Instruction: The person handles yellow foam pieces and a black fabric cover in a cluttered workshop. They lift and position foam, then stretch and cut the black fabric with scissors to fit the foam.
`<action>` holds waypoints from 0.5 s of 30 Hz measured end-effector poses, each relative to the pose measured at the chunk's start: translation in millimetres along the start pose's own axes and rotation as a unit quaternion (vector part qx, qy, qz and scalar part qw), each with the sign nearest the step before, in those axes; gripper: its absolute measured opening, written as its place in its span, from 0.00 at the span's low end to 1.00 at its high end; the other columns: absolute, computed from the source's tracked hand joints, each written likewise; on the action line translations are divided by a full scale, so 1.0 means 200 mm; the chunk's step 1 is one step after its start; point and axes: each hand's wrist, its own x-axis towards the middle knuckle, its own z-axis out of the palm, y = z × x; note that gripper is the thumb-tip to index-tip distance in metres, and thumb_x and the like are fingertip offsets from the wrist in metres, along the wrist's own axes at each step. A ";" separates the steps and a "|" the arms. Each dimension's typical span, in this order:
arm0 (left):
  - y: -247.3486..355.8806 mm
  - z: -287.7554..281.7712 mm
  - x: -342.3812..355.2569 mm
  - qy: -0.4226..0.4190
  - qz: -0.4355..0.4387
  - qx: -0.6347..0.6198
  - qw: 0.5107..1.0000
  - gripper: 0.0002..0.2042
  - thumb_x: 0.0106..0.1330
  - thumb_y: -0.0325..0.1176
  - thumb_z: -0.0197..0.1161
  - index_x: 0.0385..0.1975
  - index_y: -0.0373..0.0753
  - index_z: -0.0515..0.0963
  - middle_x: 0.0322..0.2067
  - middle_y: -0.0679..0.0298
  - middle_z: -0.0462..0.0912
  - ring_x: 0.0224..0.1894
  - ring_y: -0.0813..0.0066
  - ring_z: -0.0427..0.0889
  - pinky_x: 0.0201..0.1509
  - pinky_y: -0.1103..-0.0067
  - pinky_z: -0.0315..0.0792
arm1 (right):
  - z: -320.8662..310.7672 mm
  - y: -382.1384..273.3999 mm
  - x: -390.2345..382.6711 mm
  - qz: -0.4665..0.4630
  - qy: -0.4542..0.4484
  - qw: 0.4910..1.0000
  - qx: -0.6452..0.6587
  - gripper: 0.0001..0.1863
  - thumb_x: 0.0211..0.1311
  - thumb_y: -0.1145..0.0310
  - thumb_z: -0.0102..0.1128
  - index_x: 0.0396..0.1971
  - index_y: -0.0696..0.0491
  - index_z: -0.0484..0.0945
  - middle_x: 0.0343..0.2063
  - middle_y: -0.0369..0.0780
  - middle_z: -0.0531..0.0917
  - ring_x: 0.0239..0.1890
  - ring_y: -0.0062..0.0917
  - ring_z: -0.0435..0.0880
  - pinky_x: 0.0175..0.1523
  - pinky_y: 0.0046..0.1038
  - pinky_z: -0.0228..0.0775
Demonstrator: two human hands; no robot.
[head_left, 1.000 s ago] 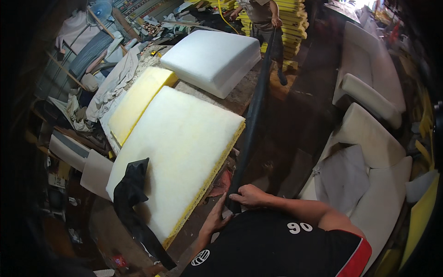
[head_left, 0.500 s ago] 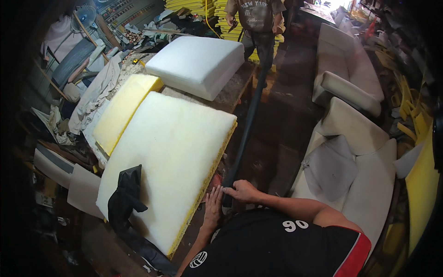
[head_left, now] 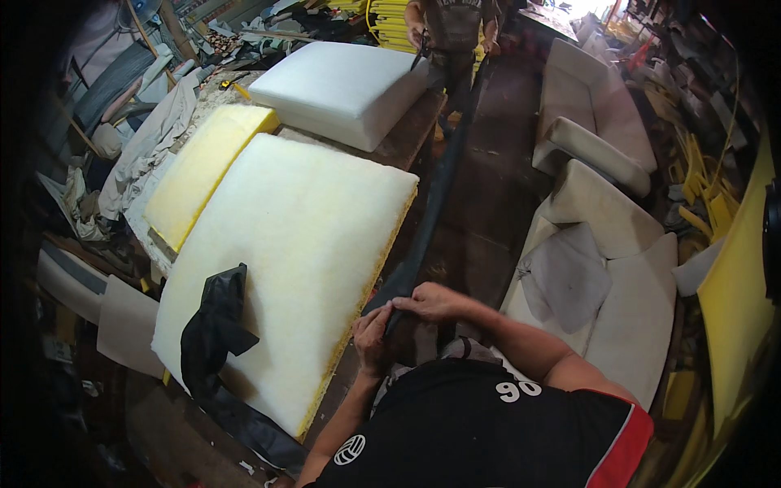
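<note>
A long dark fabric strip (head_left: pixel 433 207) stretches away from me down the right side of the work table. Its near end is pinched between the fingertips of my left hand (head_left: pixel 373 335) and my right hand (head_left: pixel 435 302), which almost touch each other. The far end runs up to a person (head_left: pixel 460 32) standing beyond the table, who has a dark tool in one hand. To the left of my hands lies a large foam slab (head_left: pixel 285 211) with white wadding on top and a yellow edge. Draped over its near corner is a black fabric piece (head_left: pixel 213 337).
A white block cushion (head_left: pixel 342 85) and a yellow foam piece (head_left: pixel 211 167) lie farther along the table. Pale sofas (head_left: pixel 590 122) stand on the right, the nearer one carrying a grey cloth (head_left: pixel 565 275). Stacked yellow foam (head_left: pixel 394 31) and scrap heaps surround the area.
My hands have risen slightly, and the left fingers, flat against the strip before, are now curled onto it. The strip's near part looks wider and twisted. The whole view has shifted a little.
</note>
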 end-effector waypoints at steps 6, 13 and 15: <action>-0.04 0.02 -0.10 0.048 -0.184 -0.137 0.972 0.12 0.64 0.22 0.61 0.47 0.33 0.81 0.43 0.54 0.85 0.45 0.62 0.84 0.53 0.73 0.73 | -0.97 0.13 0.44 -0.225 0.517 0.792 -0.234 0.13 0.65 0.60 0.57 0.42 0.53 0.79 0.43 0.48 0.82 0.46 0.44 0.82 0.51 0.43 0.74; 0.02 -0.07 -0.16 0.072 -0.306 -0.156 0.936 0.09 0.71 0.22 0.56 0.47 0.31 0.80 0.43 0.58 0.85 0.48 0.74 0.81 0.55 0.77 0.71 | -1.66 -0.05 0.99 -0.260 0.514 0.657 -0.487 0.27 0.62 0.70 0.55 0.63 0.43 0.69 0.64 0.42 0.66 0.65 0.39 0.67 0.66 0.40 0.65; 0.03 -0.07 -0.19 0.083 -0.353 -0.161 0.918 0.09 0.71 0.22 0.56 0.47 0.32 0.80 0.43 0.58 0.85 0.47 0.75 0.81 0.54 0.78 0.71 | -1.76 -0.06 1.10 -0.294 0.494 0.620 -0.534 0.25 0.61 0.70 0.53 0.60 0.43 0.73 0.65 0.41 0.66 0.66 0.38 0.66 0.66 0.39 0.64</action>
